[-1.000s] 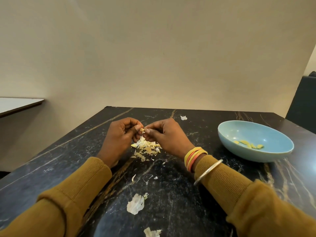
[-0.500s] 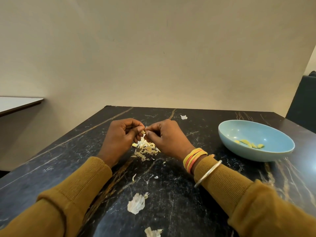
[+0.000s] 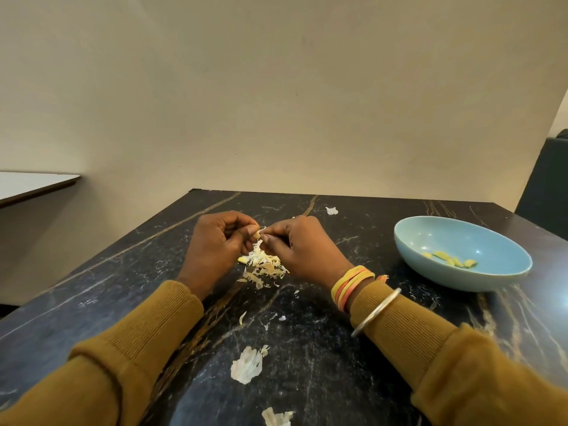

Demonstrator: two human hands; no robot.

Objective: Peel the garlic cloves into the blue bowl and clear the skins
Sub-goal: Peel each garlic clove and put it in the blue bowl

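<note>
bare tabletop (image 3: 365, 256) toward blue bowl (image 3: 461, 279) (far right), skin pile (image 3: 264, 267) mid-table

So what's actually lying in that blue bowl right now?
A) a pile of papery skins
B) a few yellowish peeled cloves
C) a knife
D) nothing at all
B: a few yellowish peeled cloves lie on the floor of the blue bowl, and nothing else shows inside it.

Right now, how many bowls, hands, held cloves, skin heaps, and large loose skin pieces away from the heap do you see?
Blue bowl: 1
Hands: 2 (left hand, right hand)
Garlic clove pinched between both hands: 1
Skin heap: 1
Large loose skin pieces: 3 (near, bottom edge, far)
Total: 8
</note>
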